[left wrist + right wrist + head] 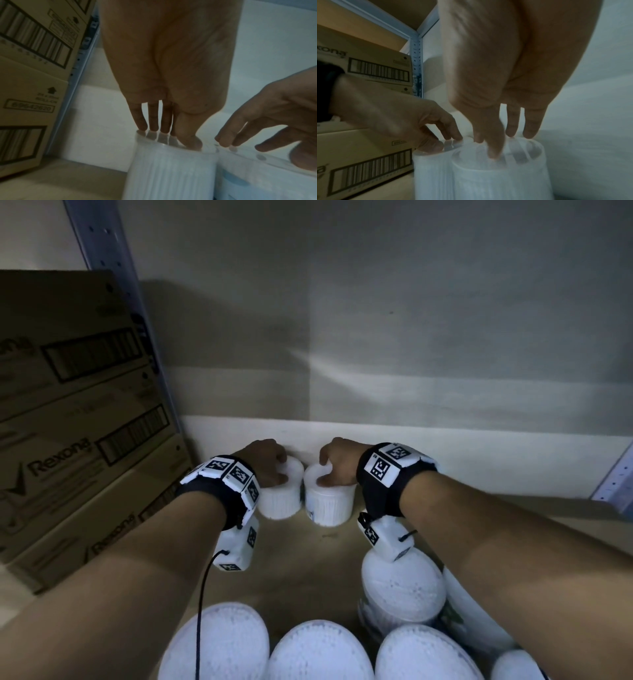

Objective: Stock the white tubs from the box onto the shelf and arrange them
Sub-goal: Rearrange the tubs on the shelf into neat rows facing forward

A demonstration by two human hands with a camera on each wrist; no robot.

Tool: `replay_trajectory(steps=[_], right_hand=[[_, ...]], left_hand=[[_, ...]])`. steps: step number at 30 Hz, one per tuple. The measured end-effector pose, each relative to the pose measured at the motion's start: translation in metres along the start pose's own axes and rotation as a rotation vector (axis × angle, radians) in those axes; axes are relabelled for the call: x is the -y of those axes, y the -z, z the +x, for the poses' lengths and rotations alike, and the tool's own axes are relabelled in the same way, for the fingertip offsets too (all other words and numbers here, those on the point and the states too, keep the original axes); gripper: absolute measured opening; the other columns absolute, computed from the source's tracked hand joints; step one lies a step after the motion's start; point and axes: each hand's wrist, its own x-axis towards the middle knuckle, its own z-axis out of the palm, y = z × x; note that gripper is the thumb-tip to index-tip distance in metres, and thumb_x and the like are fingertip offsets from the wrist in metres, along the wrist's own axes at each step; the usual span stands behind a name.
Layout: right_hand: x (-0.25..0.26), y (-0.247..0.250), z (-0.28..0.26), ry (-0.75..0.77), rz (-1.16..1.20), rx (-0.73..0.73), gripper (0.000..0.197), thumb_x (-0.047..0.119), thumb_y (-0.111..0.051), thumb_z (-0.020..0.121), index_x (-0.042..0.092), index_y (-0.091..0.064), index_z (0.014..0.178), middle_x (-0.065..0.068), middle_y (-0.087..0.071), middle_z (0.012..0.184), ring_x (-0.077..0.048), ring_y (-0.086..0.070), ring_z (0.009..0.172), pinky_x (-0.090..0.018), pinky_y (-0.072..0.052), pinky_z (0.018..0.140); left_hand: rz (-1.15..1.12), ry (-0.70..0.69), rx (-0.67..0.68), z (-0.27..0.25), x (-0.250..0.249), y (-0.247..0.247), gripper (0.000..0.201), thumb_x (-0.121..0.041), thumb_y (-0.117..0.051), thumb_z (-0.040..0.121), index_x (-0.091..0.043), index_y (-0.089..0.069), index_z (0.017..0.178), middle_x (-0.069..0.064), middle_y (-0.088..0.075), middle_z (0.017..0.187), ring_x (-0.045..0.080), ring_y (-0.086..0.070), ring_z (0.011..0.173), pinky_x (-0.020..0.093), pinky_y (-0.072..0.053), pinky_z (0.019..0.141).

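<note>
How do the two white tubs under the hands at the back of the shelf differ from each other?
The left tub stands nearer the stacked cardboard boxes; the right tub stands on the open side. The right tub shows a blue label low on its side; the left tub's visible side is plain ribbed white. The left hand tops the left tub, the right hand the right tub. Both stand upright, side by side near the back wall, fingertips on their lids.

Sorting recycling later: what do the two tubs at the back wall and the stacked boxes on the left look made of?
The two tubs: seemingly thin translucent white plastic, glossy; fingers reflect in one lid. The boxes: brown matte cardboard with printed barcodes.
</note>
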Motion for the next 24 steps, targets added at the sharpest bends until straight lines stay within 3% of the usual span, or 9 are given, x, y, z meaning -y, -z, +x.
replay_trajectory(steps=[2,5,12,17,19,21,24], right_hand=[[0.0,-0.001,-0.001,-0.015,-0.035,0.009,0.059,0.046,-0.063,0.085,0.009,-0.05,0.13,-0.012,-0.051,0.132,-0.029,-0.054,0.117,-0.037,-0.046,0.099],[0.001,-0.002,-0.001,0.004,-0.047,0.001,0.059,0.043,-0.063,0.086,0.008,-0.047,0.131,-0.012,-0.049,0.133,-0.029,-0.052,0.119,-0.037,-0.045,0.099],[-0.004,0.003,-0.012,0.092,0.006,0.036,0.055,0.018,-0.068,0.086,0.017,-0.048,0.137,-0.006,-0.045,0.139,-0.025,-0.049,0.125,-0.031,-0.041,0.102],[-0.003,0.006,-0.014,0.145,-0.032,0.049,0.06,0.0,-0.057,0.085,0.02,-0.046,0.141,-0.004,-0.044,0.144,-0.023,-0.046,0.129,-0.024,-0.039,0.101],[-0.002,0.004,-0.012,0.119,-0.009,0.001,0.053,0.009,-0.058,0.087,0.018,-0.048,0.138,-0.007,-0.047,0.141,-0.025,-0.049,0.126,-0.025,-0.04,0.098],[-0.001,0.002,-0.01,0.062,-0.013,-0.063,0.048,0.03,-0.058,0.09,0.013,-0.049,0.134,-0.01,-0.049,0.138,-0.028,-0.05,0.123,-0.029,-0.041,0.098],[-0.001,-0.003,-0.007,0.004,-0.092,-0.022,0.058,0.046,-0.056,0.09,0.007,-0.048,0.133,-0.015,-0.049,0.135,-0.031,-0.051,0.121,-0.036,-0.044,0.101]], left_hand=[[-0.001,-0.002,0.001,0.001,0.001,-0.001,0.05,-0.028,-0.063,0.087,-0.012,-0.049,0.132,0.008,-0.046,0.137,0.025,-0.046,0.126,0.031,-0.037,0.102],[-0.001,-0.003,0.004,0.002,0.002,-0.001,0.051,-0.029,-0.063,0.087,-0.013,-0.048,0.133,0.008,-0.045,0.137,0.025,-0.045,0.127,0.03,-0.036,0.102],[0.002,-0.004,0.014,0.0,0.0,0.0,0.051,-0.029,-0.061,0.089,-0.011,-0.047,0.135,0.009,-0.044,0.139,0.025,-0.045,0.128,0.03,-0.036,0.103],[-0.001,0.0,0.012,-0.001,0.0,-0.001,0.051,-0.029,-0.062,0.088,-0.011,-0.047,0.134,0.009,-0.045,0.139,0.025,-0.046,0.127,0.03,-0.037,0.102],[-0.003,0.004,0.015,0.0,0.0,0.0,0.051,-0.029,-0.062,0.088,-0.011,-0.048,0.133,0.009,-0.045,0.138,0.026,-0.046,0.126,0.031,-0.037,0.102],[-0.001,0.004,0.016,0.0,-0.001,0.0,0.051,-0.028,-0.063,0.088,-0.01,-0.048,0.133,0.009,-0.045,0.139,0.027,-0.046,0.127,0.031,-0.037,0.103],[0.011,0.006,0.021,0.0,-0.002,0.001,0.052,-0.028,-0.062,0.088,-0.01,-0.047,0.134,0.01,-0.045,0.139,0.027,-0.045,0.128,0.032,-0.037,0.103]])
